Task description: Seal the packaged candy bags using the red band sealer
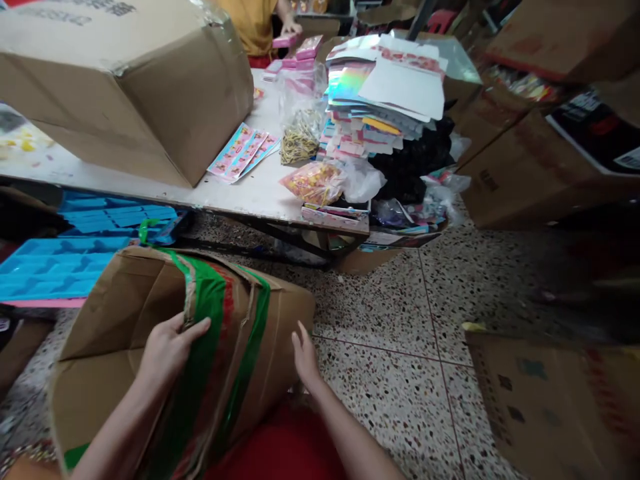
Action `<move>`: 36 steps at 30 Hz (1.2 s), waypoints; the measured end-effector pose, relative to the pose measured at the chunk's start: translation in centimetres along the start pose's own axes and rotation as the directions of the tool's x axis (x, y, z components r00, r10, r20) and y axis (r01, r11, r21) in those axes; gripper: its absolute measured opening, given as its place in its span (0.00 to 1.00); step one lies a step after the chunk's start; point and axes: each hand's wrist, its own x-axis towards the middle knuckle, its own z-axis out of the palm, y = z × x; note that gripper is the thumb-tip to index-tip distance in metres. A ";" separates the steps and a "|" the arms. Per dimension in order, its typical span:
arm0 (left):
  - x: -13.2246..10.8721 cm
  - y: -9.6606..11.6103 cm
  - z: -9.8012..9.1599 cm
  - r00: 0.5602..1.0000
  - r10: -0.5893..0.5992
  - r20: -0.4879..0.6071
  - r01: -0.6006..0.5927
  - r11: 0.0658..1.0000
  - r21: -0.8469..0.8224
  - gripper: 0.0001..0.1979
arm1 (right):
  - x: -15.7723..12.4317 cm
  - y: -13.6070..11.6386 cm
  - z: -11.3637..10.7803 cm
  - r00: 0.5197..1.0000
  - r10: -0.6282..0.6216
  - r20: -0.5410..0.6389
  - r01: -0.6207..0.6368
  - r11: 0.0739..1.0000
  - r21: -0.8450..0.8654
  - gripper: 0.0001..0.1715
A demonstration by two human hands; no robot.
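A brown cardboard box (280, 313) with green and red tape lies tilted in front of me, its mouth towards the left. My left hand (167, 350) is closed over the edge of that mouth, fingers inside and the thumb on the green tape. Against the far right end of the box lies my right hand (306, 360), its visible fingers stretched out and resting on the cardboard. Part of the right hand's underside is hidden. The inside of the box looks bare where it shows.
A large carton (165, 100) stands on the white table (270, 193), beside sticker sheets (243, 152), bagged small items (315, 181) and stacked printed card (390, 87). Blue trays (60, 267) sit at the left. Another box (545, 400) lies on the speckled floor (380, 320). A person (250, 27) works behind.
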 end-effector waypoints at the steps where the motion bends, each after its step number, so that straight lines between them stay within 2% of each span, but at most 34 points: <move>1: 0.5 0.3 0.6 1.000 0.017 0.004 -0.017 1.000 0.002 0.28 | -1.2 -1.0 0.5 0.999 -0.038 0.012 0.038 0.999 0.019 0.33; 3: 1.4 0.8 2.3 0.997 0.080 0.007 -0.080 0.997 0.021 0.25 | -3.7 -3.9 1.9 0.976 -0.200 0.089 0.196 0.979 0.051 0.38; 4: 1.7 1.0 3.3 0.993 0.115 -0.004 -0.115 0.992 0.044 0.24 | -5.0 -5.4 2.7 0.943 -0.296 0.151 0.292 0.955 0.048 0.43; 5: 2.0 1.1 4.2 0.989 0.146 -0.015 -0.145 0.987 0.066 0.23 | -6.1 -6.6 3.4 0.925 -0.335 0.181 0.337 0.941 0.018 0.46; 6: 2.2 1.1 5.0 0.985 0.171 -0.022 -0.168 0.982 0.085 0.22 | -7.0 -7.4 4.2 0.924 -0.343 0.169 0.352 0.936 -0.024 0.45; 8: 2.2 1.1 5.8 0.981 0.194 -0.026 -0.190 0.975 0.116 0.23 | -8.1 -8.0 5.2 0.931 -0.338 0.138 0.354 0.928 -0.114 0.41; 12: 1.2 0.8 5.9 0.981 0.192 -0.031 -0.187 0.974 0.128 0.24 | -7.9 -6.3 5.5 0.913 -0.382 0.145 0.406 0.888 -0.215 0.42; 16: 0.3 0.4 6.6 0.981 0.185 -0.054 -0.179 0.978 0.109 0.22 | -6.2 -4.1 4.4 0.890 -0.430 0.152 0.455 0.860 -0.230 0.44; 19: 0.1 -0.2 8.7 0.971 0.221 -0.091 -0.205 0.966 0.161 0.20 | -4.1 -2.5 2.8 0.868 -0.468 0.164 0.493 0.848 -0.192 0.41; 21: 0.0 -0.9 10.4 0.956 0.272 -0.111 -0.246 0.948 0.201 0.18 | -2.7 -1.4 1.1 0.873 -0.446 0.197 0.476 0.867 -0.147 0.39; 23: -0.1 -1.7 11.8 0.946 0.300 -0.124 -0.266 0.935 0.236 0.16 | -1.3 -0.9 -1.3 0.894 -0.367 0.256 0.402 0.910 -0.099 0.33; 25: -0.4 -2.5 12.5 0.943 0.313 -0.116 -0.277 0.928 0.249 0.15 | 0.2 -1.5 -4.0 0.903 -0.319 0.286 0.359 0.928 -0.098 0.28; 26: -0.7 -2.9 12.7 0.942 0.318 -0.106 -0.287 0.927 0.240 0.15 | 1.1 -2.4 -5.2 0.904 -0.332 0.269 0.372 0.922 -0.112 0.27; 28: -1.5 -3.7 12.6 0.941 0.329 -0.079 -0.309 0.931 0.192 0.13 | 3.1 -5.8 -7.0 0.885 -0.433 0.172 0.459 0.874 -0.161 0.29; 30: -2.6 -4.5 12.5 0.941 0.332 -0.061 -0.322 0.938 0.129 0.12 | 5.2 -10.4 -7.0 0.832 -0.538 0.138 0.555 0.811 -0.185 0.32; 31: -3.3 -5.0 12.6 0.942 0.331 -0.057 -0.325 0.941 0.094 0.12 | 6.2 -12.8 -6.3 0.796 -0.571 0.201 0.604 0.774 -0.189 0.31; 33: -4.5 -6.2 13.1 0.940 0.336 -0.054 -0.335 0.942 0.020 0.11 | 7.8 -17.0 -3.7 0.707 -0.570 0.418 0.685 0.698 -0.208 0.29; 36: -6.1 -8.7 14.3 0.938 0.339 -0.066 -0.342 0.939 -0.042 0.12 | 9.4 -20.0 1.3 0.586 -0.380 0.716 0.726 0.638 -0.256 0.25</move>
